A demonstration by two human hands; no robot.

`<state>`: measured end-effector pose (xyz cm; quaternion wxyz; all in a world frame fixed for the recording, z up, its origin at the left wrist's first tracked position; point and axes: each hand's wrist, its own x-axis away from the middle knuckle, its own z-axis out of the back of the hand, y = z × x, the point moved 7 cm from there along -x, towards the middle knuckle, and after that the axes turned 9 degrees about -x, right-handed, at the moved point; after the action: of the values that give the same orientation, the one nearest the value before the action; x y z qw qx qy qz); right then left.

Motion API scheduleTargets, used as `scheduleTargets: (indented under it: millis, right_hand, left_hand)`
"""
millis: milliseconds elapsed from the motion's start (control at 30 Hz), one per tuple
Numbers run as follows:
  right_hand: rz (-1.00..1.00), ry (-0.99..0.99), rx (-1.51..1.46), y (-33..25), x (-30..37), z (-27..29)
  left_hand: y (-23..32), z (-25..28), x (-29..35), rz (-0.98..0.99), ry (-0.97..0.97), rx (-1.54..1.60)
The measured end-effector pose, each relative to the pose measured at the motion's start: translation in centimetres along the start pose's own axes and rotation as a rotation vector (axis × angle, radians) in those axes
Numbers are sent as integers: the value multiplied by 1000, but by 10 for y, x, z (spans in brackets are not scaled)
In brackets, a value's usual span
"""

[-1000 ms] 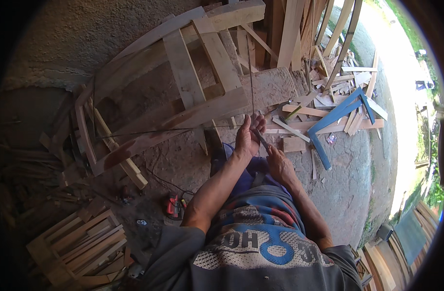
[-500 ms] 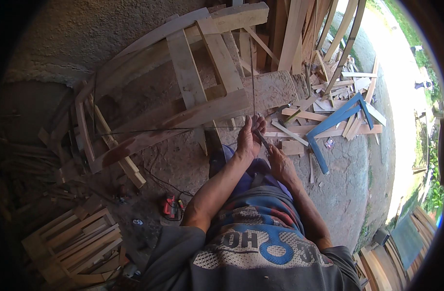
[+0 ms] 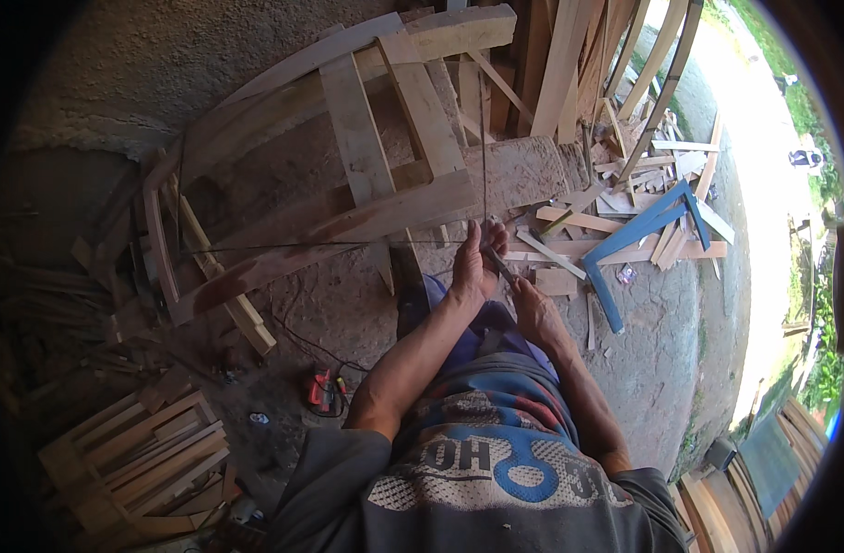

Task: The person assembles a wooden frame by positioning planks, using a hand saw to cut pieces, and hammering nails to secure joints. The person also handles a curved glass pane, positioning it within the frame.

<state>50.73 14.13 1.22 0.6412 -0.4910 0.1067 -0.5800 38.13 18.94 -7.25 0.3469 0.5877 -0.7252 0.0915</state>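
Note:
In front of my waist, my left hand point(image 3: 477, 265) has its fingers and thumb curled closed. Two thin dark lines, like cord or rod, meet beside its fingertips: one line point(image 3: 483, 138) runs away from me, the other point(image 3: 330, 245) runs left across the wooden frame. What the fingers grip is hidden. Close by on the right, my right hand point(image 3: 536, 311) is closed around the near end of a narrow dark tool point(image 3: 502, 269). Its far end reaches my left fingers; its kind is unclear. Beyond lies the large curved wooden frame point(image 3: 385, 210) with crosspieces.
A blue angled piece point(image 3: 638, 230) lies on wood offcuts at the right, near a hammer point(image 3: 556, 221). A red power tool point(image 3: 321, 392) with a cord sits on the floor at left. Stacked wood pieces point(image 3: 154, 461) lie lower left; tall boards point(image 3: 560, 69) lean at the back.

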Motion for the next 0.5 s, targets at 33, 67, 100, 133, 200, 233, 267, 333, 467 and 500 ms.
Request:
scheduleTargets:
  millis: [33,67,100,133,200,233,267,333,467,500]
  right_hand:
    - [22,11,4,-1,0,0]
    - [-1,9,7,2,1,0]
    - [-8,14,11,3,1,-1]
    - [-15,19,15,4,1,-1]
    - [10,26,9,4,2,-1]
    - [36,33,4,3,2,0]
    - [31,21,12,4,1,-1]
    - [60,17,17,4,1,0]
    - [34,11,-4,4,0,1]
    - [37,17,-23,2,0,2]
  left_hand:
    - [0,0,0,9,13,-3]
    - [1,-1,1,-1,0,-5]
    - [1,-1,1,-4,-1,-9]
    - [1,-1,1,-3,4,-12]
    - [2,-2,2,-4,11,-16]
    - [1,-1,2,0,23,-18]
    - [2,-2,3,-3,17,-16]
    - [2,-2,3,-1,25,-13]
    - [2,-3,3,-10,18,-11]
    - [2,-3,3,-10,17,-8]
